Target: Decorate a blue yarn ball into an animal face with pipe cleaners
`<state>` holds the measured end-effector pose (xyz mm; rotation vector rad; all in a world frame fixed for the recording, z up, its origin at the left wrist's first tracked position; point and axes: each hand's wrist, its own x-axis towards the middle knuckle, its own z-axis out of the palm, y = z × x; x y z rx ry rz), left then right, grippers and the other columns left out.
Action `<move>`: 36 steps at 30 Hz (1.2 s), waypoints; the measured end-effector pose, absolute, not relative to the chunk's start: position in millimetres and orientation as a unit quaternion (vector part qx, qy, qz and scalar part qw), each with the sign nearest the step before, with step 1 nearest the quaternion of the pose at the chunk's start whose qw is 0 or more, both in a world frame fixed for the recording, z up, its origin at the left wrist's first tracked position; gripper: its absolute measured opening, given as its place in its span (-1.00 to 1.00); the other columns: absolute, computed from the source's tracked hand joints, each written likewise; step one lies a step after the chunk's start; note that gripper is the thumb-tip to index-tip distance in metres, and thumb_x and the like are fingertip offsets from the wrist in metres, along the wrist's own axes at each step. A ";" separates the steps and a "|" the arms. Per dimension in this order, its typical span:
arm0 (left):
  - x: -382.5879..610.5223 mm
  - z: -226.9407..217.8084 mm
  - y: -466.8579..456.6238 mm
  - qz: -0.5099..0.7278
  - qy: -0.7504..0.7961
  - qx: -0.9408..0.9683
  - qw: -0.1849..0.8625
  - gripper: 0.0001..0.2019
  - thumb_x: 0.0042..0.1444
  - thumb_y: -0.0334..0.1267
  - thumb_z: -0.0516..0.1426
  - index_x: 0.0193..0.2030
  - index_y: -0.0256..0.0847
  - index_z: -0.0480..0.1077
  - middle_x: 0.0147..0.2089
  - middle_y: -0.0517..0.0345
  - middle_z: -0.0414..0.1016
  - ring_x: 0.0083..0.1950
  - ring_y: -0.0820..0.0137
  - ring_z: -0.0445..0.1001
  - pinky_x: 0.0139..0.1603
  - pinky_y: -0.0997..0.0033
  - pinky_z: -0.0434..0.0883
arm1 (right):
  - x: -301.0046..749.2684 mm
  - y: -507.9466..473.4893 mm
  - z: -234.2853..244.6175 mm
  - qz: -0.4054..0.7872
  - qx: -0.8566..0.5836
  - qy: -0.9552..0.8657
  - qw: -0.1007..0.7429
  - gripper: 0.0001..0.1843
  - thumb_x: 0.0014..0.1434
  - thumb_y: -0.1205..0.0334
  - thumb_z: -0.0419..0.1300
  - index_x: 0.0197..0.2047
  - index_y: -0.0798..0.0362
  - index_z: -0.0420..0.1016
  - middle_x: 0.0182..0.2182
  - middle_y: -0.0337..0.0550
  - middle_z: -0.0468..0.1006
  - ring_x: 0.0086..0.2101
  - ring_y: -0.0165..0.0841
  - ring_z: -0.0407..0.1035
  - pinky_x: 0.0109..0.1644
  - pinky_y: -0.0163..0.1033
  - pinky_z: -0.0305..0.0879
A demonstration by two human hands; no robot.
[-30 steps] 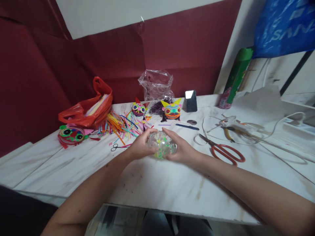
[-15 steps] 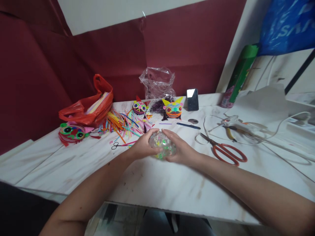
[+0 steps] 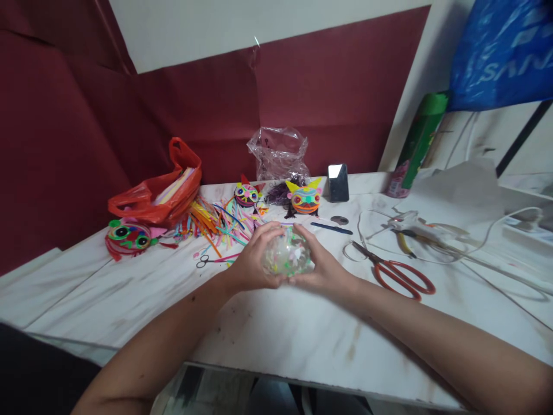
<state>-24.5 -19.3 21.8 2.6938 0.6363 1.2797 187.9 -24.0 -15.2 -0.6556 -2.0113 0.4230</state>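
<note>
Both my hands cup a clear ball [image 3: 287, 255] speckled with bright paper bits, just above the white table [image 3: 276, 328]. My left hand [image 3: 253, 262] wraps its left side, fingers curled over the top. My right hand [image 3: 322, 265] grips the right side, thumb on top. Behind the ball lie coloured paper strips [image 3: 216, 222] and small scissors [image 3: 209, 261].
Red-handled scissors [image 3: 397, 271] lie to the right, with a glue gun and cables [image 3: 415, 225] beyond. Two colourful craft heads [image 3: 305, 199] stand near a clear bag [image 3: 279, 153] and a phone [image 3: 337, 181]. At left are a red bag [image 3: 158, 193] and a third craft face [image 3: 127, 235].
The ball has been turned and lifted slightly between my hands; my fingers have closed more over its top. The view has shifted a little.
</note>
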 end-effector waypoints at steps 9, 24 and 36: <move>-23.0 13.8 -21.4 0.406 0.197 0.892 0.024 -0.06 -0.15 -0.21 0.30 0.35 -0.11 -0.08 0.31 -0.19 0.03 0.36 -0.01 0.07 0.33 -0.12 0.12 | 190.3 -22.3 -11.0 0.174 -0.242 -0.834 0.464 -0.12 0.16 -0.13 0.18 0.39 -0.06 -0.15 0.29 0.12 0.09 0.29 -0.07 0.03 0.33 0.08 0.05; -27.9 18.6 -18.1 0.366 0.215 0.894 0.144 -0.34 0.14 0.02 0.12 0.32 -0.14 0.02 0.34 -0.19 0.04 0.41 0.07 0.01 0.38 -0.05 0.04 | 188.7 -21.8 -12.0 0.170 -0.256 -0.831 0.464 -0.13 0.12 -0.11 0.23 0.37 -0.07 -0.06 0.26 0.11 0.16 0.26 -0.08 0.09 0.30 0.07 0.09; -24.7 26.7 -22.4 0.338 0.275 0.877 0.205 -0.30 0.13 0.12 0.09 0.30 -0.21 0.04 0.36 -0.20 0.06 0.41 0.08 0.02 0.40 0.00 0.00 | 188.0 -17.4 -16.0 0.182 -0.260 -0.821 0.475 -0.16 0.12 -0.10 0.24 0.35 -0.04 0.00 0.24 0.12 0.21 0.24 -0.09 0.13 0.29 0.08 0.11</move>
